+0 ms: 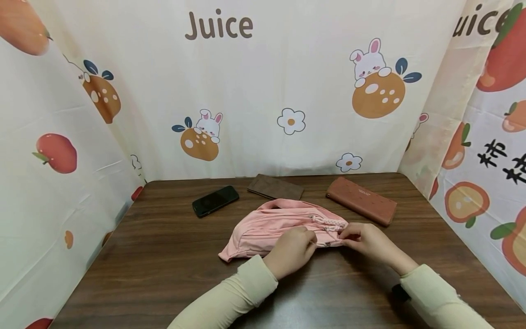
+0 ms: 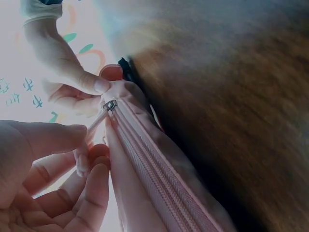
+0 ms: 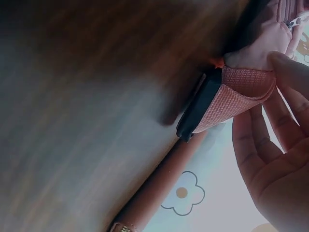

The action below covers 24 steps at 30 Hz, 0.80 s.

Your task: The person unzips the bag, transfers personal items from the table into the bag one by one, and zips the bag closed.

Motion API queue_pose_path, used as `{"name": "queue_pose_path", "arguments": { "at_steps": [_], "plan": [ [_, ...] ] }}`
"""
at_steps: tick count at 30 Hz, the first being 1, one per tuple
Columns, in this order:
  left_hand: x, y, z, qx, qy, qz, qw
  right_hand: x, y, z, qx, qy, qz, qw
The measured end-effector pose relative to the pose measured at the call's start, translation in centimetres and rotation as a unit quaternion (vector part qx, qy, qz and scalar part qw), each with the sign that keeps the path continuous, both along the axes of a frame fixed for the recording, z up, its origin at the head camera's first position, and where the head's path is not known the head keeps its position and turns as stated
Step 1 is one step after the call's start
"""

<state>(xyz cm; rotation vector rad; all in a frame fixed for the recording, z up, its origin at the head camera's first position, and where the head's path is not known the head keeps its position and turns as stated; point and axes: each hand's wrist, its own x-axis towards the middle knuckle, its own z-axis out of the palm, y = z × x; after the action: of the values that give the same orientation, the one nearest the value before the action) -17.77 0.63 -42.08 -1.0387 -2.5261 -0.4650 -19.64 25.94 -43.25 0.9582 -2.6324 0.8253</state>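
A pink waist bag (image 1: pixel 263 233) lies on the table, with white braided cords near its right end. My left hand (image 1: pixel 291 251) is at its front edge. In the left wrist view, the thumb and fingers pinch the cord pull (image 2: pixel 96 118) that hangs from a metal zipper slider (image 2: pixel 111 104). The zipper (image 2: pixel 154 169) runs along the bag's side, its teeth looking closed below the slider. My right hand (image 1: pixel 371 242) grips the bag's right end between thumb and fingers. Beside those fingertips, in the right wrist view, are pink webbing (image 3: pixel 236 96) and a black buckle (image 3: pixel 200 104).
Behind the bag lie a black phone (image 1: pixel 215 201), a dark brown wallet (image 1: pixel 275 186) and a reddish-brown long wallet (image 1: pixel 361 201). The wooden table (image 1: pixel 144 274) meets a printed curtain (image 1: pixel 263 82) at the back and sides.
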Motion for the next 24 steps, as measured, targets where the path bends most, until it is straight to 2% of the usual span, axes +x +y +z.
{"name": "queue_pose_path", "arguments": {
  "at_steps": [8,13,24],
  "plan": [
    [0.0,-1.0,0.6,0.006,-0.036,-0.017,0.9992,-0.5,-0.1,0.2,0.014,0.004,0.016,1.000],
    [0.0,-1.7,1.0,0.016,-0.057,-0.024,0.9980,-1.0,-0.1,0.6,0.034,-0.013,0.004,0.999],
    [0.0,-2.9,1.5,0.018,-0.086,-0.016,0.9960,-1.4,0.0,0.9,0.052,-0.025,-0.003,0.998]
  ]
}}
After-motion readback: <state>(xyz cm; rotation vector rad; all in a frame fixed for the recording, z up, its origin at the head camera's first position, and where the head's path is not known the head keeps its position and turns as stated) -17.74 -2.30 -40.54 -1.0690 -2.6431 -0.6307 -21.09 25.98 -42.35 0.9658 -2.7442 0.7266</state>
